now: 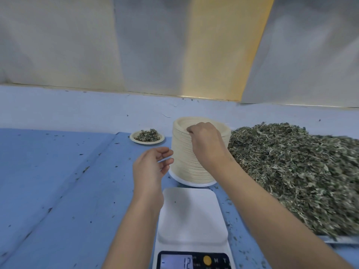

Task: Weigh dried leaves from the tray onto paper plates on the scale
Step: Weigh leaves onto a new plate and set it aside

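blue table (58, 191): right hand (206, 144) pinches plate stack (182, 164) top, left hand (151, 167) relaxed

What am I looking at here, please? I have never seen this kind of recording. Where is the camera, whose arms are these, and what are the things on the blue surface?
There is no machine here, only a person. The single picture comes from a camera worn on the head, looking down at the person's own arms. On the blue table cover stand a white scale with no plate on it, a tall stack of paper plates, and, farther back to the left, one filled plate of leaves. The tray on the right carries a heap of dried leaves. The right hand pinches the rim of the top plate. The left hand is open beside the stack and holds nothing.
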Action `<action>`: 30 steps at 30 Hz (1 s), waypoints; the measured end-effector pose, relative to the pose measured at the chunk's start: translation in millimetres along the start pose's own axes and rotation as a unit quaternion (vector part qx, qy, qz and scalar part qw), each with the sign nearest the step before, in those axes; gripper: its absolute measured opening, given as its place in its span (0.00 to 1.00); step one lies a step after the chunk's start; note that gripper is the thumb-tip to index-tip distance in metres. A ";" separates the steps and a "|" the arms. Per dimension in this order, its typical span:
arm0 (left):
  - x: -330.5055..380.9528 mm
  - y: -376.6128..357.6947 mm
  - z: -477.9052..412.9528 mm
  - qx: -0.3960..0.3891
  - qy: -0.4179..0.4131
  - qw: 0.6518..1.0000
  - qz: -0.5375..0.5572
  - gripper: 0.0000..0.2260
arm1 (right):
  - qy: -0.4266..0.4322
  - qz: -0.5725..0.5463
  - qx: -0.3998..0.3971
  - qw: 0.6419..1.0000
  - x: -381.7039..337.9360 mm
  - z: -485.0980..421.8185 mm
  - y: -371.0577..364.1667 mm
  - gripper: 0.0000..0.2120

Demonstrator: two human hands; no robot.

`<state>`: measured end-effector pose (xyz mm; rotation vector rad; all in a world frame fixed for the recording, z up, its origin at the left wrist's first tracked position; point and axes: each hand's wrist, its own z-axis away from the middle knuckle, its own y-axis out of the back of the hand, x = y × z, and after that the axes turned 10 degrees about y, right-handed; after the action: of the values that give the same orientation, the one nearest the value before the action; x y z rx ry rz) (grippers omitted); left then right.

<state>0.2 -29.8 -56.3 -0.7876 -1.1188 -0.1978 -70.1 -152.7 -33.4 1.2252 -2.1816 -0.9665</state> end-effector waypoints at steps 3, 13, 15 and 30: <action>-2.9 -0.3 0.1 -0.001 0.003 1.000 -0.006 0.12 | 0.004 -0.013 0.021 1.000 3.3 -0.6 -0.4 0.18; 1.1 3.2 1.2 -0.007 -0.050 0.999 0.016 0.09 | 0.198 -0.084 0.210 0.954 -44.0 41.5 6.2 0.11; 2.8 7.8 0.2 0.030 -0.083 0.996 0.004 0.12 | 0.208 -0.092 0.211 0.951 -54.6 53.7 6.0 0.11; 22.1 39.6 15.4 -0.041 -0.017 0.953 -0.299 0.06 | -0.327 -0.379 0.156 0.851 -2.0 100.1 54.8 0.09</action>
<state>19.4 14.0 -52.5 -0.5046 -1.3670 -0.7461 -166.2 -96.0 -57.0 2.2937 -2.4271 -1.5540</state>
